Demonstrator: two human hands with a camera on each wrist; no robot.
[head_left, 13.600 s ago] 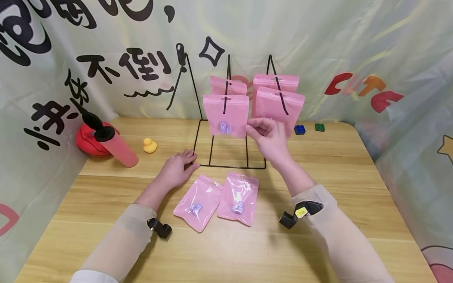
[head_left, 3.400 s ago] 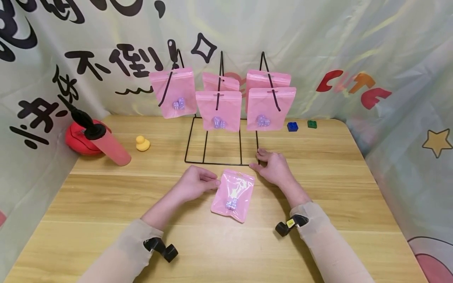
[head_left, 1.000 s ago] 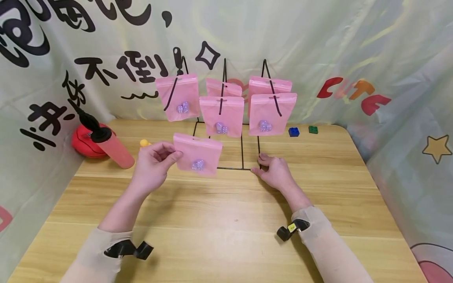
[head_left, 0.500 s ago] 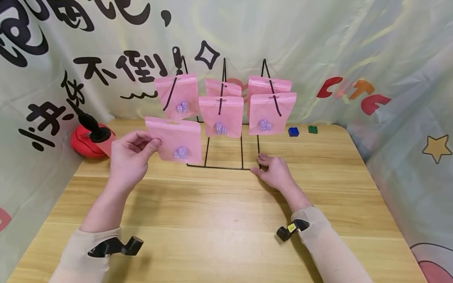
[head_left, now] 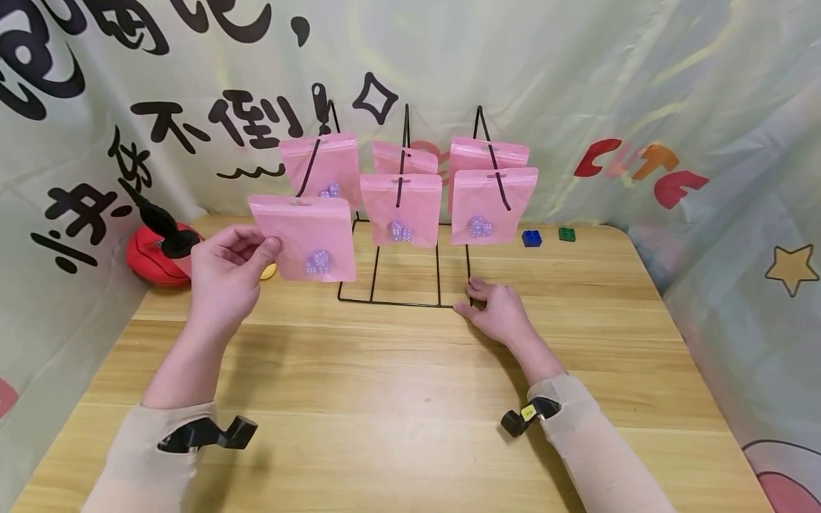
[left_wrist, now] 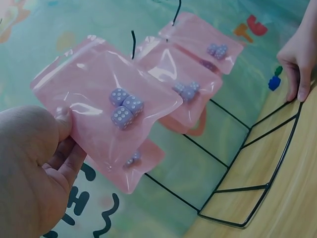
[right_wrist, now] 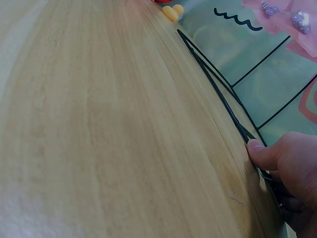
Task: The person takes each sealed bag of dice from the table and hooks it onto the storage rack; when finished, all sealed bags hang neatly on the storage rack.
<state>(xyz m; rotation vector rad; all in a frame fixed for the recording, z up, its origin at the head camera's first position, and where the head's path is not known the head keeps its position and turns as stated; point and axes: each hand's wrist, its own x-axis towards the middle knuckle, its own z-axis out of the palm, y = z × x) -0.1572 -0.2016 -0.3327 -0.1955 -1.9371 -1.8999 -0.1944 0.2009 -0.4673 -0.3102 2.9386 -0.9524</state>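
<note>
My left hand (head_left: 224,274) pinches a pink zip bag (head_left: 304,239) by its left edge between thumb and fingers. Three pale purple dice (left_wrist: 126,106) show inside it. In the head view the bag's top edge, with its hang slot, overlaps the tip of the left hook (head_left: 309,167) of a black wire display rack (head_left: 410,305). One pink bag (head_left: 340,160) hangs on that hook, behind the held one. At the base's front right corner my right hand (head_left: 497,310) grips the wire, its thumb (right_wrist: 262,156) against the bar.
Pink bags hang two deep on the middle hook (head_left: 400,206) and right hook (head_left: 494,203). Blue (head_left: 532,239) and green (head_left: 567,234) toy bricks lie behind to the right. At left are a red pouch (head_left: 154,256) and a partly hidden yellow duck (head_left: 269,271). A printed curtain (head_left: 577,85) backs the table.
The left hand picked up the last bag from the table and raised it left and up to the left hook. Earlier, another bag went onto that hook. The right hand stays on the rack's corner.
</note>
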